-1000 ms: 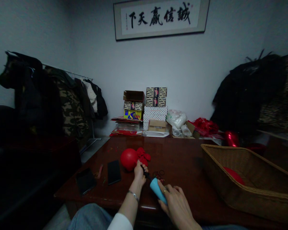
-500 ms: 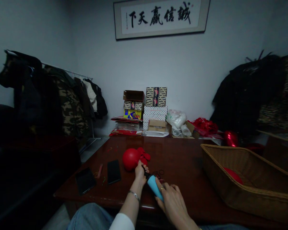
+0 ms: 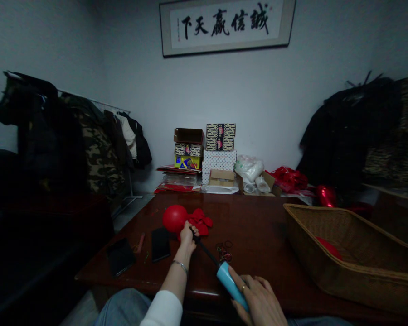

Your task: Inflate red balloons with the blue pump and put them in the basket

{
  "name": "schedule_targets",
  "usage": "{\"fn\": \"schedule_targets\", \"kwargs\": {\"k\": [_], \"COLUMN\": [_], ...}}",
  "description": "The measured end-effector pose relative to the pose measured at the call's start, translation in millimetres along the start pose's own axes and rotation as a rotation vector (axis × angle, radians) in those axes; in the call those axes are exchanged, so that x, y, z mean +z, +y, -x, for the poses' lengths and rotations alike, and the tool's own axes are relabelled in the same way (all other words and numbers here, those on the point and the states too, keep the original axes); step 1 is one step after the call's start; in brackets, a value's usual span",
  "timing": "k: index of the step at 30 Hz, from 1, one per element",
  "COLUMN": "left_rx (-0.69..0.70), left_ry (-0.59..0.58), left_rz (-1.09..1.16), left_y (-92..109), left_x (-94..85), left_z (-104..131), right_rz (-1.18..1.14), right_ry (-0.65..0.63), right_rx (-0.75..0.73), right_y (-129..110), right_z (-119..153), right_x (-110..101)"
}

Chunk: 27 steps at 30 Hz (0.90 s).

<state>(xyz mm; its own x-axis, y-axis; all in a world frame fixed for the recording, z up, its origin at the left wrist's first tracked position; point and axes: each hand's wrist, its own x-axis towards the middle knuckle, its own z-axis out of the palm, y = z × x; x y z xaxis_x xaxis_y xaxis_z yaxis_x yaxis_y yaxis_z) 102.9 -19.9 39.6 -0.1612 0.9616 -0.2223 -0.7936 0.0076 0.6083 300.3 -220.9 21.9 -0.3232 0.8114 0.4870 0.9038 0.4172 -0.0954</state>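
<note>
A pump (image 3: 231, 286) was held slantwise above the near part of a dark red-brown bench (image 3: 258, 235). Its blue handle was grasped by the right hand (image 3: 258, 294), and its black far end was enclosed by the curled fingers of the left hand (image 3: 188, 235); the black shaft was exposed between them. An inflated red balloon (image 3: 174, 218) was positioned just beyond the left hand; whether its neck was also gripped could not be told. Limp red balloons (image 3: 200, 221) were heaped just to its right.

A wicker basket (image 3: 326, 276), open at the top, was placed at the right of the bench. A rounded red object (image 3: 329, 248) was contained in it, partly hidden by the near wall.

Small bands (image 3: 224, 251) were scattered near the pump's shaft, and a dark flat device (image 3: 161, 244) was laid left of the left hand.

Beyond the bench, two stacks of containers were seen. The left was topped by an open box (image 3: 188, 136), whose dark interior could not be made out; a yellow box (image 3: 187, 162) was set lower down. On the right, a patterned box (image 3: 221, 137) was stacked upon a white dotted box (image 3: 219, 158), with a brown carton (image 3: 221, 178) in front. White plastic bags (image 3: 250, 168) were piled beside these.
</note>
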Motion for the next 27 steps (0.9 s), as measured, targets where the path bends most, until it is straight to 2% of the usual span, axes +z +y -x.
{"fn": "schedule_targets", "kwargs": {"k": [9, 17, 21, 27], "left_rx": [-0.007, -0.052, -0.070, -0.067], "left_ry": [0.021, -0.005, -0.014, -0.027], "left_rz": [0.006, -0.004, -0.021, -0.041], "left_y": [-17.6, -35.4, -43.9, -47.9], "left_x": [-4.6, -3.7, 0.4, 2.6], "left_z": [3.0, 16.1, 22.0, 25.8], "right_rz": [0.029, 0.039, 0.058, 0.076], "right_ry": [-0.052, -0.123, -0.115, -0.125], "right_rx": [0.048, 0.111, 0.133, 0.136], "right_y": [-0.2, -13.6, -17.4, -18.5], "right_z": [-5.4, -33.7, -48.7, -56.0], "right_x": [0.1, -1.4, -0.8, 5.0]}}
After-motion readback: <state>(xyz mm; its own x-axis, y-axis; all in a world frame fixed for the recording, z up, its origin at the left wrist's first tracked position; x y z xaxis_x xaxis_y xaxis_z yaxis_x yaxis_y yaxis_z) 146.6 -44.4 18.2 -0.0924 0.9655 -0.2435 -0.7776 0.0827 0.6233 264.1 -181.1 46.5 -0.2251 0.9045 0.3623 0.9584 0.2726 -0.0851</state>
